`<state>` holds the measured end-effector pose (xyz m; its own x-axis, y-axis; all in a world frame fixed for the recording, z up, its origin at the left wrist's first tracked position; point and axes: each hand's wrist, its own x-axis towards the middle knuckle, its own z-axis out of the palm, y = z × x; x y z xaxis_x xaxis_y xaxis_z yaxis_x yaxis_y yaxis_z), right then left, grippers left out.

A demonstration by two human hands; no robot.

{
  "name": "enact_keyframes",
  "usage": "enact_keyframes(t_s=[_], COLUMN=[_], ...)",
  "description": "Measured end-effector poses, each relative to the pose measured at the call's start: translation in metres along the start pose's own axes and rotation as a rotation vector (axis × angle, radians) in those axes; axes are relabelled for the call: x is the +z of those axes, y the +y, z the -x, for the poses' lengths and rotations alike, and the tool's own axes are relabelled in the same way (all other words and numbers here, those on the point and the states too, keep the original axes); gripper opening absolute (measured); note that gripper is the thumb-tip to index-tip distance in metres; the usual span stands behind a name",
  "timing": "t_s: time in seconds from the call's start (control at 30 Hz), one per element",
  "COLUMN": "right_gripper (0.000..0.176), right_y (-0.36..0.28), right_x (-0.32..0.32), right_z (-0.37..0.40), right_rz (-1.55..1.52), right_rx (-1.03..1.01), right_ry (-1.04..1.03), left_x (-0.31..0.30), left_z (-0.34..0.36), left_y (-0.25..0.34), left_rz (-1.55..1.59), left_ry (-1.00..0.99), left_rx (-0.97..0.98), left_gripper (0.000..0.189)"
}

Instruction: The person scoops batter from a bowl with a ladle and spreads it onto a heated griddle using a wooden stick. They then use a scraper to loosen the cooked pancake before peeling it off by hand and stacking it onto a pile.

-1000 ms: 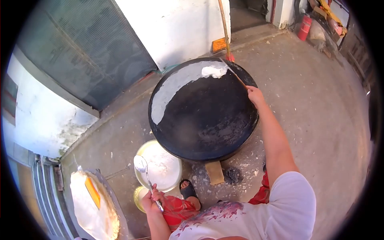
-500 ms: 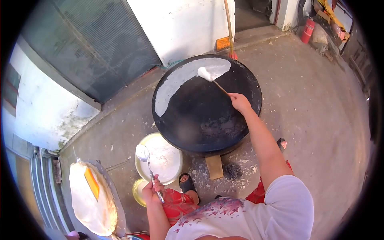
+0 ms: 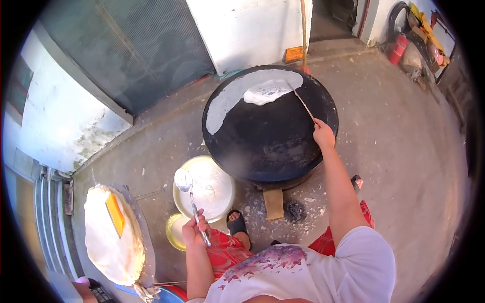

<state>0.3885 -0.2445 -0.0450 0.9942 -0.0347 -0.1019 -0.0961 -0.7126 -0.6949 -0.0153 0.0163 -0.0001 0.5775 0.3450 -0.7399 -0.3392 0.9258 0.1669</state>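
A wide black round griddle (image 3: 268, 144) stands before me. A thin curved band of batter (image 3: 221, 106) lies along its far left edge, with a thicker white mound (image 3: 265, 92) on its inner side. My right hand (image 3: 324, 133) is closed around the thin handle of a batter spreader (image 3: 304, 105), whose far end touches the batter. My left hand (image 3: 196, 231) grips a metal ladle (image 3: 191, 194) by its handle. The ladle's white-coated bowl is above the left edge of a large basin (image 3: 230, 202) of white batter.
At lower left, an orange-yellow flat piece (image 3: 115, 216) lies on a stack of pale thin flatbreads (image 3: 101, 247). A yellowish bowl (image 3: 173, 236) sits beside the basin. Behind the griddle a broom (image 3: 304, 40) leans on the wall. A red cylinder (image 3: 398, 49) stands at upper right.
The white mound has come off the spreader's end and now lies spread on the griddle. My right hand has moved right with the spreader. My left hand still holds the ladle.
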Motion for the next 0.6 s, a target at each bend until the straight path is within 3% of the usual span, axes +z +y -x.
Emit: enact_keyframes(t_s=[0.07,0.13,0.37,0.43,0.53,0.6], right_gripper=[0.027,0.027,0.025,0.025,0.027,0.027], right_y=[0.007,-0.025,-0.057,-0.058,-0.037,-0.032], right_x=[0.032,0.044,0.055,0.048,0.015,0.016], right_z=[0.002,0.021,0.015,0.026,0.020,0.029], right_rz=[-0.098,0.013,0.066,0.133,0.005,0.045], right_rx=[-0.140,-0.197,-0.192,-0.327,-0.275,-0.210], right_ry=[-0.072,-0.231,-0.192,-0.284,-0.470,-0.364], left_x=[0.000,0.000,-0.001,-0.001,0.000,0.003], left_z=[0.002,0.002,0.003,0.004,0.005,0.005], left_y=[0.001,0.000,0.001,0.000,0.001,0.001], left_rz=[-0.015,-0.026,-0.056,-0.072,-0.084,-0.095], left_ry=[-0.002,-0.038,-0.033,-0.022,-0.010,-0.001], left_rx=[0.016,0.006,-0.002,0.001,0.022,0.033], left_gripper=[0.028,0.028,0.030,0.029,0.030,0.030])
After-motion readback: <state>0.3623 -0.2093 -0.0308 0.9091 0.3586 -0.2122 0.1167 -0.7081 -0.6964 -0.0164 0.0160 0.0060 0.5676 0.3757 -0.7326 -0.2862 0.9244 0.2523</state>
